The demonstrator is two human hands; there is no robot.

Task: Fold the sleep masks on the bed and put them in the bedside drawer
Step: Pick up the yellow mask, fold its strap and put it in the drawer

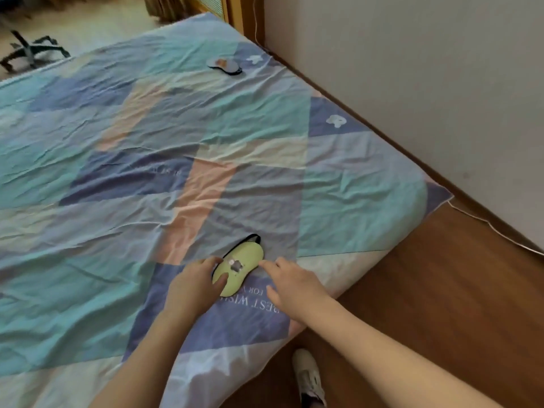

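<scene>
A light green sleep mask [240, 267] with a small grey print and a black strap lies on the bed near its front corner. My left hand [195, 285] rests on the mask's left end, thumb on top of the fabric and fingers at its far edge. My right hand [290, 282] hovers just right of the mask, index finger stretched out to its right edge. A second sleep mask [224, 65], blue-grey with an orange print, lies flat far up the bed near the wall side.
The bed [117, 160] carries a wrinkled patchwork sheet in teal, blue and pink. A wooden floor [441, 290] and white wall run along the right, with a white cable at the skirting. My shoe [309, 375] stands by the bed corner. An office chair base [29, 51] sits top left.
</scene>
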